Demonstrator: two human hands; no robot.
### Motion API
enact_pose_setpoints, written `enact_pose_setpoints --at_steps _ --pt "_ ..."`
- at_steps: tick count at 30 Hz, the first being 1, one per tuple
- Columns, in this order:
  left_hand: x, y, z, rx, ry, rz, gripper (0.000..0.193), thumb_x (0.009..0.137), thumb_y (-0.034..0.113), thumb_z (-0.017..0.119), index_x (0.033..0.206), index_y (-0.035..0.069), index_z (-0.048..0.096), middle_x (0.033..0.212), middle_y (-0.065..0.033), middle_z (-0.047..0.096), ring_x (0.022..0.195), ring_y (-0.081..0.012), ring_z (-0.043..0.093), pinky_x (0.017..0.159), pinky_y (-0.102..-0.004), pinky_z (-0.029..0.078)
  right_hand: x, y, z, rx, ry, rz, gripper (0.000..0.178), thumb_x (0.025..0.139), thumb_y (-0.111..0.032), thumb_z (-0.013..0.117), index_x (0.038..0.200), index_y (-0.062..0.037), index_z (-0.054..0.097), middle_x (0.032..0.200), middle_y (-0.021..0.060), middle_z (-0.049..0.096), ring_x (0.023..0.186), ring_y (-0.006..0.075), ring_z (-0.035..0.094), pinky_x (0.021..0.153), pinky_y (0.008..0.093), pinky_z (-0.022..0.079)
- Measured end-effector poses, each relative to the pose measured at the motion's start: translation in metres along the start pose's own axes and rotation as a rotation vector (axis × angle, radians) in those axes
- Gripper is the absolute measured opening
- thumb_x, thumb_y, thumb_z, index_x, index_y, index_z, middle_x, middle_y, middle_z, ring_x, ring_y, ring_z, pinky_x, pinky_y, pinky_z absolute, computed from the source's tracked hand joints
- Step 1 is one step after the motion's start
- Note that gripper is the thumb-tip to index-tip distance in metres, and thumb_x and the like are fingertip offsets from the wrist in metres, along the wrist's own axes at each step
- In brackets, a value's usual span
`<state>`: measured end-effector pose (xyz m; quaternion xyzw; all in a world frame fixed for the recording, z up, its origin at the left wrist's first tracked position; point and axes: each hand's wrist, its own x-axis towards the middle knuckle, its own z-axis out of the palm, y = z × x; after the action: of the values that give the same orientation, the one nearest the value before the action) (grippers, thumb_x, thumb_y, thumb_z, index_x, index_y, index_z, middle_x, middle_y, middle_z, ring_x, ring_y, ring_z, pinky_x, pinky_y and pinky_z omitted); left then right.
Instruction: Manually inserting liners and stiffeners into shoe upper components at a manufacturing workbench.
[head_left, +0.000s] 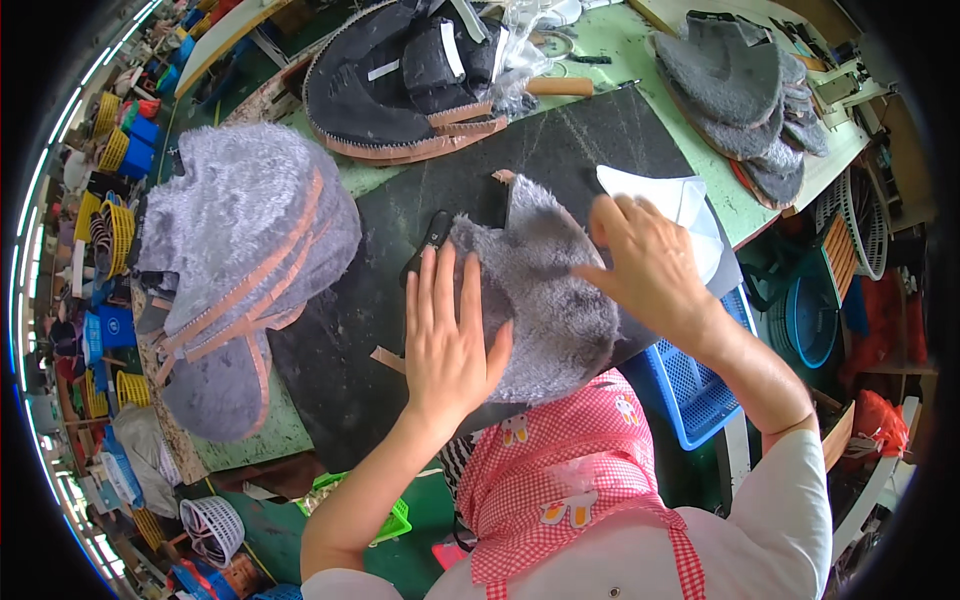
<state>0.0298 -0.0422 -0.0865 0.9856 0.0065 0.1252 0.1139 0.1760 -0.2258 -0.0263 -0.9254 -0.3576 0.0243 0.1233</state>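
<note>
A grey furry fabric piece [550,300] lies on the black work mat [330,360] in front of me. Its outline is curved, and a pinkish strip end shows at its top. My left hand [445,335] rests flat on the piece's left edge, fingers stretched out. Over the right edge, my right hand [655,265] has its fingers loosely bent and its thumb apart, slightly blurred, with nothing visible between them. Just beyond my left fingertips lies a black-handled tool [435,235], partly hidden. White sheet material [700,215] lies behind my right hand.
Stacked grey furry pieces with pinkish edging [250,220] stand left. Black pieces with toothed edges [370,100] lie at the back, near a wooden stick [560,86]. More grey pieces [730,90] are piled back right. A blue basket [690,420] sits below the mat's right edge.
</note>
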Motion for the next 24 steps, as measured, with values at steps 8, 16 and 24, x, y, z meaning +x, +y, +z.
enact_pose_setpoints --at_steps 8,16,24 --pt "0.004 -0.026 -0.008 -0.108 0.174 -0.21 0.084 0.086 0.04 0.067 0.148 -0.002 0.029 0.144 -0.0287 0.036 0.139 -0.0501 0.023 0.114 -0.0601 0.017 -0.011 -0.018 0.059 0.144 0.032 -0.488 0.073 0.094 -0.044 0.058 0.147 0.0001 0.035 0.155 0.0191 0.031 0.147 0.0315 0.025 0.121 0.0448 0.019" --pt "0.025 -0.057 -0.1 -0.69 0.555 -0.186 0.05 0.089 -0.006 0.06 0.137 -0.003 0.048 0.139 -0.0156 0.054 0.12 -0.0207 0.058 0.094 -0.027 0.05 0.043 0.005 0.02 1.007 0.092 -0.112 0.028 0.097 -0.02 0.059 0.119 -0.0016 0.058 0.111 0.0158 0.066 0.103 0.0248 0.066 0.088 0.0349 0.052" --pt "0.058 -0.127 -0.184 0.111 0.654 -0.254 0.059 0.086 0.005 0.063 0.143 0.006 0.044 0.145 -0.0157 0.044 0.136 -0.0312 0.041 0.113 -0.0433 0.033 0.255 0.036 0.031 0.07 0.62 0.233 0.053 0.08 -0.049 0.071 0.109 -0.0059 0.067 0.135 0.0163 0.052 0.132 0.0363 0.04 0.109 0.0516 0.028"
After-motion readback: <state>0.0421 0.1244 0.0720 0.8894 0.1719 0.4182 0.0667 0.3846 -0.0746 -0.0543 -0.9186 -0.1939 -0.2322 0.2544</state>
